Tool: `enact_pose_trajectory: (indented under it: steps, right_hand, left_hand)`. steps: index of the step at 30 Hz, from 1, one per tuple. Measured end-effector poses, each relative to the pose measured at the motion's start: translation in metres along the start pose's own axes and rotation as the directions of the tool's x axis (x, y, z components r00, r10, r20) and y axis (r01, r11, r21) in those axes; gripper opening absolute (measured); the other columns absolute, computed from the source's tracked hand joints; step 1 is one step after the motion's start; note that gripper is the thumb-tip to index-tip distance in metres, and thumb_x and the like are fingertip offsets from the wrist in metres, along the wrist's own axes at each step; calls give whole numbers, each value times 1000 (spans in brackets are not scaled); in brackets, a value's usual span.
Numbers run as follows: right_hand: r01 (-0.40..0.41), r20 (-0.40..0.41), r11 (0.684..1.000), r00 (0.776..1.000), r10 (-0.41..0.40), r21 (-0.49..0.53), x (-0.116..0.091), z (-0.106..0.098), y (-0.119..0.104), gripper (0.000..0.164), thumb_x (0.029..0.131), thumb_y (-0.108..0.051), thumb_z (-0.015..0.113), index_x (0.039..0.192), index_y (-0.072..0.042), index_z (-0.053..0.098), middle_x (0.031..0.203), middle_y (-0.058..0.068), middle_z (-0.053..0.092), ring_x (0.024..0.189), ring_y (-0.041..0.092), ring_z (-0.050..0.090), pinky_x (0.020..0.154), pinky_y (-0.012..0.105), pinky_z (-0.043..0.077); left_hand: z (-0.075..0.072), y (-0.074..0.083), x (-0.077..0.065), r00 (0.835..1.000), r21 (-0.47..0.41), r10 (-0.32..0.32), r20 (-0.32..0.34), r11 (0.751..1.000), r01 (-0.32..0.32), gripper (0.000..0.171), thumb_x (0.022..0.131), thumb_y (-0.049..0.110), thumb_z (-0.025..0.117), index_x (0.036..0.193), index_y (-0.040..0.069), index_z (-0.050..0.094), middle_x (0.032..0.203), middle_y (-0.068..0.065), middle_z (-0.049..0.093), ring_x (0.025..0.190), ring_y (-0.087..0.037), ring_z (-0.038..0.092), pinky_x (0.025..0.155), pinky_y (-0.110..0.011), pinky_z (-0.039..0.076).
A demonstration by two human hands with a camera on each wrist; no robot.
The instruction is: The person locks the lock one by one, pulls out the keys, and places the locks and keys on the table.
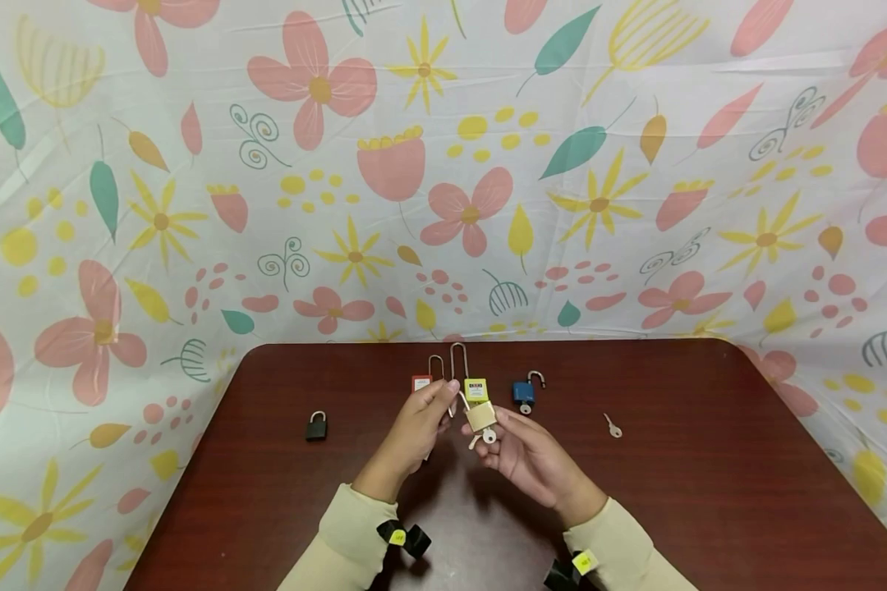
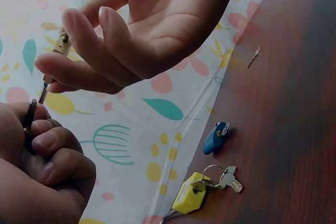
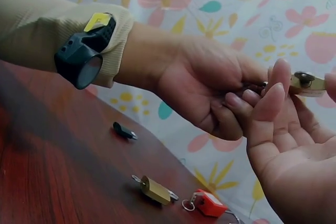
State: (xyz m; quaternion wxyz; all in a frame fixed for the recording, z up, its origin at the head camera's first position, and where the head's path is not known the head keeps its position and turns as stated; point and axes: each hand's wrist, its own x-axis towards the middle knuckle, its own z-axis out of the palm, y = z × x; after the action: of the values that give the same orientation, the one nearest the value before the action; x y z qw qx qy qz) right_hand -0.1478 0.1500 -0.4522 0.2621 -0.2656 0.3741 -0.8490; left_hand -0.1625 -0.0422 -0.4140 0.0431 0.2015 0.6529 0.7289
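Observation:
In the head view a brass padlock (image 1: 480,416) is held up between both hands, tilted, with two keys (image 1: 489,436) hanging below its body. My right hand (image 1: 532,464) pinches the padlock's body between thumb and fingers. My left hand (image 1: 414,431) grips at the shackle, its other fingers curled in. A slim dark piece (image 2: 30,121) shows among the left fingers in the left wrist view; what it is I cannot tell. Seen edge-on there, the brass body (image 2: 62,44) sits at the right fingertips.
Behind the hands are a red padlock (image 1: 421,382), a yellow padlock (image 1: 476,389) and a blue padlock (image 1: 523,392) with its shackle swung out. A black padlock (image 1: 316,428) lies left, a loose key (image 1: 613,427) right. Another brass padlock (image 3: 155,190) shows in the right wrist view.

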Motion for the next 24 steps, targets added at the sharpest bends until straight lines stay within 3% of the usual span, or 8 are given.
enact_pose_trajectory:
  steps: [2, 6, 11, 15, 20, 24]
  right_hand:
    - [4, 1, 1000, 1000, -4, -28, 0, 0, 0, 38, 107, -17, 22, 132, 7, 38, 114, 14, 56, 88, 18, 55, 78, 29, 45]
    - [-14, -33, 997, 999, 11, -74, 0, 1, 1, 37, 106, -14, 28, 131, 10, 39, 110, 10, 56, 85, 16, 54, 76, 28, 46]
    - [-42, -63, 996, 997, 37, -81, 0, 3, 4, 25, 103, -8, 36, 121, 5, 49, 95, 5, 55, 78, 14, 54, 70, 26, 47]
    - [-65, -65, 990, 996, 57, -122, 1, 4, 7, 11, 101, -3, 38, 108, -3, 47, 81, 2, 54, 69, 14, 54, 64, 27, 47]
    - [-87, -105, 974, 992, 66, -209, 1, 5, 10, 6, 101, -5, 40, 104, -5, 45, 73, 1, 57, 60, 13, 56, 56, 26, 48]
    - [-92, -176, 961, 983, 46, -262, 0, 7, 9, 16, 103, -14, 41, 111, 0, 44, 78, 5, 61, 64, 17, 59, 60, 27, 51]
  left_hand:
    - [0, 1, -1, 1000, 27, 1, -7, 1000, -1, 39, 104, 18, 41, 76, -8, 43, 61, -5, 33, 53, -16, 31, 50, -24, 28]
    - [1, 1, -2, 1000, 82, 18, -9, 997, -17, 39, 103, 20, 44, 74, -5, 42, 58, 0, 31, 53, -13, 33, 52, -25, 28]
    - [4, 3, -2, 1000, 121, 24, -5, 992, -24, 37, 103, 19, 46, 73, -4, 44, 61, -5, 36, 55, -16, 35, 51, -25, 30]
    - [6, 2, -2, 1000, 161, 20, -13, 987, -17, 35, 102, 17, 47, 74, -3, 48, 60, -9, 37, 54, -13, 36, 50, -24, 30]
    - [4, -17, 2, 999, 188, 21, -50, 982, -11, 34, 101, 20, 48, 73, 1, 50, 62, -21, 41, 53, -15, 37, 48, -24, 30]
    - [2, -28, 4, 993, 254, 29, -117, 967, 2, 37, 101, 33, 49, 71, 10, 50, 64, -17, 46, 54, -17, 39, 47, -25, 31]
